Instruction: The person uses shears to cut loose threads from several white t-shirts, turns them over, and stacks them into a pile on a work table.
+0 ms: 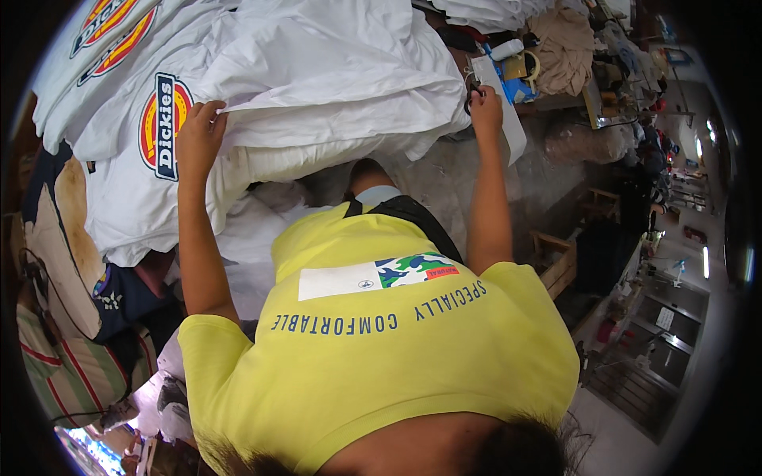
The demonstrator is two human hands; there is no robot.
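Note:
A large heap of white printed T-shirts (309, 75) spreads across the work surface in front of me. My left hand (200, 136) is closed at the heap's near left, its fingertips pinching a fold of white fabric beside a red, yellow and dark blue printed emblem (165, 127). Over at the heap's right end, my right hand (486, 109) is closed around the dark handles of a pair of scissors (470, 97). Their blades are hard to make out against the things behind. A long white strip of paper or card (514, 136) hangs just right of that hand.
At the back right lie a roll of tape (533, 67), a blue packet (517, 86) and bunched beige cloth (562, 49). A wooden crate (554, 260) stands on the right. Striped fabric (75, 369) and dark garments hang at the lower left, below the white heap.

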